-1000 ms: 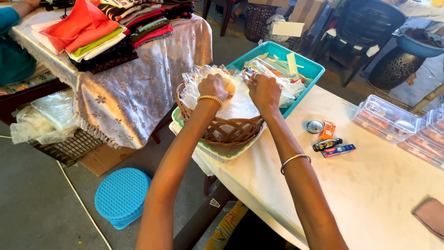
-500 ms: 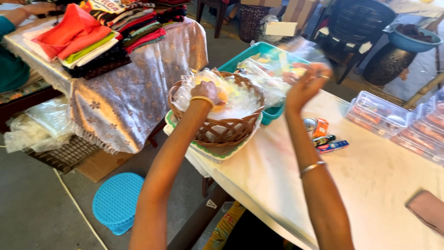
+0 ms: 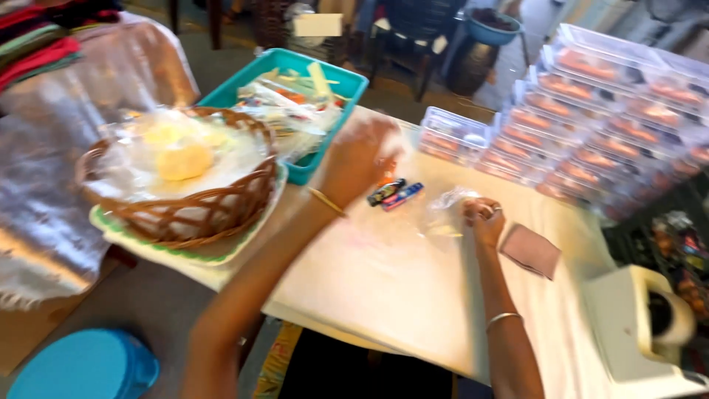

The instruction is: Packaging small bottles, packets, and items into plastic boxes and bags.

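Head view: a thin, crumpled clear plastic bag (image 3: 443, 214) is pinched in the curled fingers (image 3: 480, 214) of the right hand (image 3: 485, 222), low over the cream-covered table (image 3: 384, 295). The left hand (image 3: 358, 159) is blurred; whether its fingers are closed on anything cannot be told. Just beyond those fingers lies a teal plastic tray (image 3: 354, 85) of packets, and beside them small dark and blue tubes (image 3: 395, 193). A brown woven basket (image 3: 185, 203) of wrapped yellow pieces is set further to the left. Stacked clear plastic boxes (image 3: 591, 140) are seen beyond the right fingers.
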